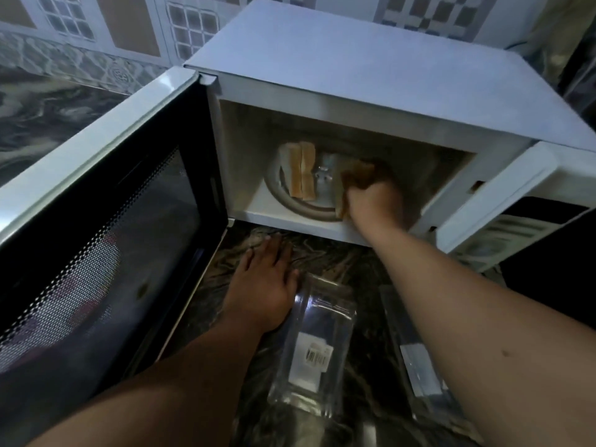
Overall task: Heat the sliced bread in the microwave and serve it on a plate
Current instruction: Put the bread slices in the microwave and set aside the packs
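The white microwave stands on the dark marble counter with its door swung open to the left. On the left part of its glass turntable lie two bread slices side by side. My right hand reaches into the cavity and is closed on another bread slice over the turntable's right part. Flat on the counter in front of the microwave rests my left hand, fingers spread and holding nothing.
A clear rectangular glass dish with a barcode label lies on the counter just right of my left hand. Its clear lid lies further right. The open door blocks the left side. A tiled wall rises behind.
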